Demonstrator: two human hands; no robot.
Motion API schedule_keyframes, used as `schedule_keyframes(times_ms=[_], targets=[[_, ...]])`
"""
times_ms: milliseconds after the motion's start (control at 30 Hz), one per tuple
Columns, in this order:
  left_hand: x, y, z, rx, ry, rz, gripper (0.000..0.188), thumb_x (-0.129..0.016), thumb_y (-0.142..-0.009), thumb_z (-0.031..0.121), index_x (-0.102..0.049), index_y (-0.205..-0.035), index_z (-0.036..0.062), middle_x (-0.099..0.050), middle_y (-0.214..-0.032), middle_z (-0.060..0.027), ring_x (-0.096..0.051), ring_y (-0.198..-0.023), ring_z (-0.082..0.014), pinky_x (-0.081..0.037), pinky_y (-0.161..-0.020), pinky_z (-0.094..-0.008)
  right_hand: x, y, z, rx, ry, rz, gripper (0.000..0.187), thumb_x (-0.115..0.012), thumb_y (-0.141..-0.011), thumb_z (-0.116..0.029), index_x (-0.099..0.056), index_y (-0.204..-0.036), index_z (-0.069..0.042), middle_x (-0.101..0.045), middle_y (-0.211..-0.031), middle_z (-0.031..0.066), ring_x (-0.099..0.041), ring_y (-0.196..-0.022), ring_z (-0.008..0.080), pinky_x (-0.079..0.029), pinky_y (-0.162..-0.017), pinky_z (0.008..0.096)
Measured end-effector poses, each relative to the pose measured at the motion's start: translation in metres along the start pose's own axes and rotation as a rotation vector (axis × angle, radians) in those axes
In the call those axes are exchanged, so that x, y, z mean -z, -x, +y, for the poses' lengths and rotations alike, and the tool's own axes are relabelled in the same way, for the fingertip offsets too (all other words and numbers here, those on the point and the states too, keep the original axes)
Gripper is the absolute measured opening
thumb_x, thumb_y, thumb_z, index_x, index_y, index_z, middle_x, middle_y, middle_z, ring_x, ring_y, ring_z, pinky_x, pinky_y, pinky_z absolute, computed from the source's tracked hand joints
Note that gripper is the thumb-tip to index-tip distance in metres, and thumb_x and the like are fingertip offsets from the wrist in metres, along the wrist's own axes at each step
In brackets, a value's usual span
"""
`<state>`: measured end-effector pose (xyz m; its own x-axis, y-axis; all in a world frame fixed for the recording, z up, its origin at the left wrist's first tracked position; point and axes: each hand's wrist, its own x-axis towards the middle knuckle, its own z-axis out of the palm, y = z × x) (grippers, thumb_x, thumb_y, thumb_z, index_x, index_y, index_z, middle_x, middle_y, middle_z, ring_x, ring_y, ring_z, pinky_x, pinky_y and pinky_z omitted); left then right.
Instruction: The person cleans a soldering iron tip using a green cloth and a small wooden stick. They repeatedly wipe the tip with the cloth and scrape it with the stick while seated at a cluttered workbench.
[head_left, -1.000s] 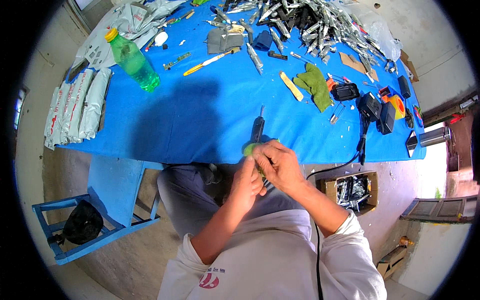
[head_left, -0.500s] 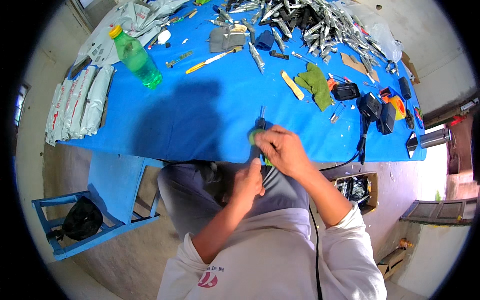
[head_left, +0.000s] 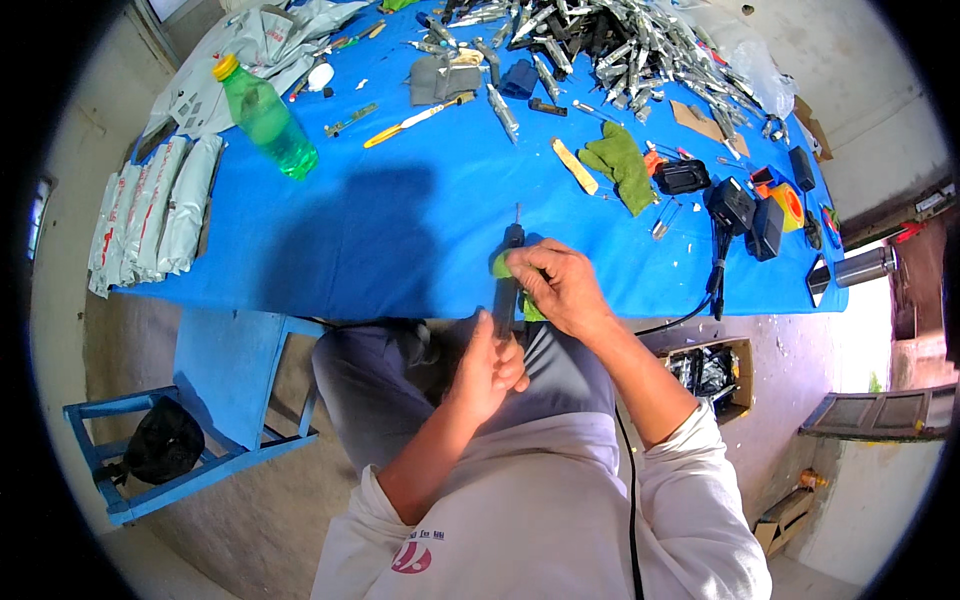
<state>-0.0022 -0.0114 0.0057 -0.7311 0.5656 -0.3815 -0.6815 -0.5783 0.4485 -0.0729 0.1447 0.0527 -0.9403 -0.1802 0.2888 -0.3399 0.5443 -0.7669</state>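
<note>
A dark, pen-shaped tool point(head_left: 506, 305) with a thin tip points away from me over the table's near edge. My left hand point(head_left: 487, 372) is closed round its lower end, thumb lying along the side. Higher up, the fingers of my right hand point(head_left: 560, 283) pinch a green cloth point(head_left: 501, 264) against the tool's shaft. Part of the cloth hangs below the right fingers; the rest is hidden by them. Farther off lie another green cloth point(head_left: 622, 165), a yellow-handled tool point(head_left: 415, 120) and a yellowish strip point(head_left: 574, 167).
A blue-covered table point(head_left: 390, 270) carries a heap of wrapped pen-like tools point(head_left: 630, 55) at the back. Grey packets point(head_left: 190, 205) and a green bottle point(head_left: 268, 122) are on the left, black adapters point(head_left: 735, 207) with a cable on the right. A blue bench point(head_left: 225, 370) stands lower left.
The tool now stands more upright and more of its shaft shows between my hands. My left hand has shifted slightly down and left; the right still presses the cloth on the tool.
</note>
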Motion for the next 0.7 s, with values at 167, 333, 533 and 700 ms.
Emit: schedule_keyframes(times_ms=[167, 333, 533, 700], targets=[[-0.003, -0.004, -0.001, 0.014, 0.005, 0.022, 0.057, -0.033, -0.096, 0.063, -0.039, -0.063, 0.0171, -0.032, -0.053, 0.0050, -0.028, -0.043, -0.0090, -0.034, -0.055, -0.0290, -0.008, 0.011, -0.007, 0.017, 0.058, 0.099, 0.011, -0.066, -0.085, -0.010, -0.068, -0.094, -0.005, -0.063, -0.082, 0.0144, -0.061, -0.075, 0.0331, -0.050, -0.066, 0.0405], [0.005, -0.009, -0.009, 0.027, 0.077, 0.089, 0.055, -0.036, -0.096, 0.061, -0.036, -0.062, 0.0184, -0.030, -0.052, 0.0055, -0.028, -0.043, -0.0090, -0.031, -0.053, -0.0286, -0.023, 0.051, -0.018, 0.109, 0.037, 0.073, 0.009, -0.064, -0.085, -0.009, -0.067, -0.092, -0.004, -0.062, -0.083, 0.0158, -0.061, -0.076, 0.0346, -0.050, -0.066, 0.0414], [-0.007, -0.008, -0.005, -0.017, -0.009, 0.188, 0.056, -0.039, -0.095, 0.063, -0.035, -0.062, 0.0185, -0.029, -0.052, 0.0053, -0.027, -0.043, -0.0096, -0.032, -0.052, -0.0292, -0.013, 0.018, -0.009, 0.028, 0.081, 0.126, 0.009, -0.065, -0.085, -0.009, -0.067, -0.091, -0.004, -0.063, -0.082, 0.0168, -0.061, -0.072, 0.0365, -0.050, -0.062, 0.0417], [-0.002, -0.010, -0.003, -0.036, -0.078, 0.207, 0.055, -0.040, -0.096, 0.061, -0.034, -0.063, 0.0174, -0.029, -0.052, 0.0048, -0.028, -0.044, -0.0101, -0.035, -0.054, -0.0296, -0.002, -0.007, 0.001, -0.006, 0.059, 0.078, 0.012, -0.065, -0.086, -0.009, -0.068, -0.094, -0.001, -0.065, -0.081, 0.0147, -0.062, -0.069, 0.0263, -0.048, -0.062, 0.0334]])
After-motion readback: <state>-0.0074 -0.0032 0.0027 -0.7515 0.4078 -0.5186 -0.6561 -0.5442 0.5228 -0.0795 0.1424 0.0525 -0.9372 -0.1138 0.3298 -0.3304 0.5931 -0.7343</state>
